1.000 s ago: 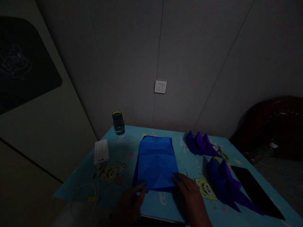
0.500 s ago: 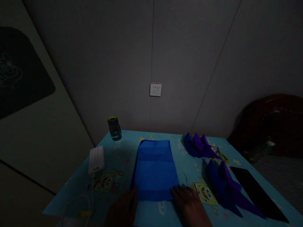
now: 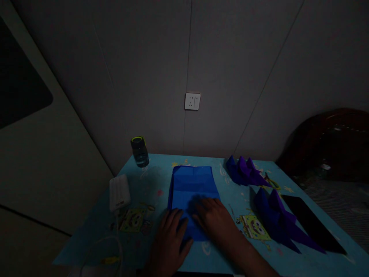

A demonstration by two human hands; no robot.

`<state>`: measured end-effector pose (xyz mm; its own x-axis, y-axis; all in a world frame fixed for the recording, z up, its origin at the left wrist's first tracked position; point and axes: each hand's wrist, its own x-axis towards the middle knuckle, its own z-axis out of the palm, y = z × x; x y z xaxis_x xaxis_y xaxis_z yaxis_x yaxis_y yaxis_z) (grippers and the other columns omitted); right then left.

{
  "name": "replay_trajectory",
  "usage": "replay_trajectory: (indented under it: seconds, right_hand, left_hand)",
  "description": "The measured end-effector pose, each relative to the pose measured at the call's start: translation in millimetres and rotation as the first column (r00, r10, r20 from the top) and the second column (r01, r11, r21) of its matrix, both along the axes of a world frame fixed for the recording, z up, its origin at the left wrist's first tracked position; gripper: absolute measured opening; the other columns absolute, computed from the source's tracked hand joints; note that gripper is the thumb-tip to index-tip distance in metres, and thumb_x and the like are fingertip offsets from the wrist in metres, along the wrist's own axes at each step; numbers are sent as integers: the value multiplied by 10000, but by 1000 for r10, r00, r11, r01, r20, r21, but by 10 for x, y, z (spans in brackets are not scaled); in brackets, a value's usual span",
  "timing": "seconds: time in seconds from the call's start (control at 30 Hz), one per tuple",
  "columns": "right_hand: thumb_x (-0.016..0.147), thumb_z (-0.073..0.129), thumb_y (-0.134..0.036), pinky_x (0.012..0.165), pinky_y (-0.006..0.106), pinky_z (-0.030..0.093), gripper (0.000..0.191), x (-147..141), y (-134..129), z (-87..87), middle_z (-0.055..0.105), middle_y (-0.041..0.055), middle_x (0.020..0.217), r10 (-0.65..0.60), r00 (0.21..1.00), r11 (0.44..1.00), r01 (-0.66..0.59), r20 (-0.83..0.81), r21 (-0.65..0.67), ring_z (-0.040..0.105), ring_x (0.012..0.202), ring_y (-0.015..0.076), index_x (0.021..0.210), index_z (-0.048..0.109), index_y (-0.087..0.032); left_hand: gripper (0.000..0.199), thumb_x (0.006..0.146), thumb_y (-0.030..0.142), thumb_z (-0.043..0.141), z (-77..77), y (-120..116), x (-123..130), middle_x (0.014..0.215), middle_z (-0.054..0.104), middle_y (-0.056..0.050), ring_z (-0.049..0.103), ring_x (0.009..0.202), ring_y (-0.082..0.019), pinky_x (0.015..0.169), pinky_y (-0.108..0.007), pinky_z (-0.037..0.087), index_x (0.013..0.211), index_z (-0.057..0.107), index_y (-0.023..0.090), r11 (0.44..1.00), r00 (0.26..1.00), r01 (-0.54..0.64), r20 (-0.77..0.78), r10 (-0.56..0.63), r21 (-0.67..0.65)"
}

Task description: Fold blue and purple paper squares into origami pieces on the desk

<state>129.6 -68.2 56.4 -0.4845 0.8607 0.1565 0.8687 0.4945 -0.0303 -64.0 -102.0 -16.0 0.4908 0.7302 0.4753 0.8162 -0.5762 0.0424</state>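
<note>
A blue sheet of paper, creased and lying flat in layers, is in the middle of the table. My left hand rests at its lower left edge, fingers spread and thumb apart. Over the lower right part of the paper lies my right hand, its fingers stretched out and slightly bent, touching the sheet. Neither hand grips anything. To the right stand folded blue and purple paper boats, one group nearer and another group farther back.
A patterned light-blue cloth covers the table. On the left are a water bottle and a white power bank with a cable. A black flat phone-like slab and scissors lie right. A wall socket is behind.
My right hand has moved left and forward onto the paper. My left hand has moved forward and right, its fingers now spread at the paper's edge. The view has shifted slightly.
</note>
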Motion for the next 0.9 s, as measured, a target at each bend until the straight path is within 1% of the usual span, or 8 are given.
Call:
replay_trajectory:
  seconds: [0.07, 0.13, 0.23, 0.37, 0.47, 0.6, 0.77, 0.9]
  right_hand:
    - [942, 569, -332, 903, 443, 473, 309, -206, 306, 90, 667, 128, 1217, 30, 1000, 999, -30, -7, -20, 621, 1082, 299, 1215, 639, -205]
    - [956, 536, -382, 947, 441, 456, 387, -374, 608, 65, 596, 150, 1333, 84, 996, 995, -85, -20, -52, 579, 1166, 306, 1288, 595, -193]
    - [948, 481, -528, 1047, 473, 380, 574, -529, 970, -154, 425, 175, 1496, 123, 990, 985, -130, -64, -111, 443, 1332, 328, 1423, 471, -205]
    - [953, 348, -624, 1132, 536, 236, 667, -579, 1189, -514, 288, 175, 1566, 19, 993, 983, -39, -114, -180, 273, 1438, 338, 1481, 385, -218]
    - [969, 302, -612, 1163, 520, 176, 650, -569, 1205, -651, 251, 165, 1583, -7, 987, 986, -21, -163, -167, 223, 1461, 310, 1485, 377, -223]
    - [977, 346, -575, 1166, 518, 187, 612, -567, 1193, -658, 287, 169, 1571, -7, 980, 988, -24, -197, -152, 250, 1452, 302, 1464, 412, -211]
    - [976, 480, -423, 1154, 491, 275, 492, -478, 1102, -427, 402, 156, 1517, 44, 964, 998, -53, -261, -27, 336, 1416, 282, 1407, 490, -186]
    - [970, 510, -358, 1109, 453, 380, 417, -159, 741, -193, 525, 115, 1425, 68, 949, 997, -53, -307, 54, 472, 1319, 249, 1363, 539, -221]
  left_hand:
    - [442, 868, 427, 586, -26, -1, -29, 1349, 565, -111, 496, 1254, -318, 1003, -526, 464, 1253, 584, 211, 1000, 1000, -1, 6, 1, -11]
    - [481, 868, 478, 572, -51, 2, -45, 1345, 571, -109, 486, 1261, -318, 1005, -520, 457, 1267, 578, 209, 1000, 1000, 1, 14, -1, 0]
    - [518, 848, 532, 565, -103, 26, -42, 1324, 590, -101, 473, 1268, -320, 982, -496, 466, 1255, 592, 213, 999, 998, -26, 58, 23, 43]
    - [526, 820, 548, 569, -188, 68, -18, 1290, 615, -99, 486, 1243, -312, 952, -464, 478, 1214, 619, 204, 993, 994, -39, 108, 27, 109]
    - [459, 828, 462, 569, -213, 72, -5, 1294, 618, -83, 499, 1235, -285, 961, -435, 481, 1203, 623, 204, 994, 992, -45, 121, 33, 100]
    - [440, 806, 327, 567, -178, 66, -16, 1318, 607, -76, 500, 1247, -279, 974, -431, 489, 1224, 607, 197, 997, 992, -48, 117, 40, 62]
    - [533, 722, 195, 549, -147, 93, -70, 1312, 603, -115, 526, 1221, -299, 914, -446, 536, 1253, 582, 165, 996, 999, 41, 31, -44, 85]
    - [500, 765, 187, 538, -117, 92, -76, 1323, 593, -113, 537, 1222, -291, 916, -446, 549, 1264, 569, 180, 998, 999, 24, 46, -26, 62]
